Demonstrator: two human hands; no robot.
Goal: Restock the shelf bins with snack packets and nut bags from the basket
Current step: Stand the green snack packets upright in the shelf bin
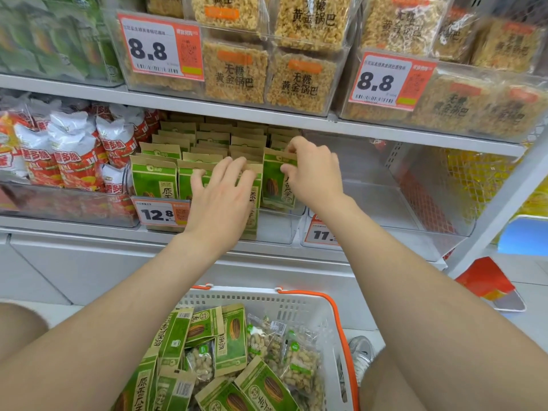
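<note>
Our left hand (221, 200) lies spread on the front packets (152, 179). Our right hand (314, 173), the nearer one, pinches an upright sunflower-seed packet (275, 185) at the bin (274, 228)'s right end.

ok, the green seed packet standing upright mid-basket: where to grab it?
Pinch the flat brown top seal of the green seed packet, coming straight down from above. It stands nearly upright with that edge free, while its lower part is wedged between peanut bags in the basket.
</note>
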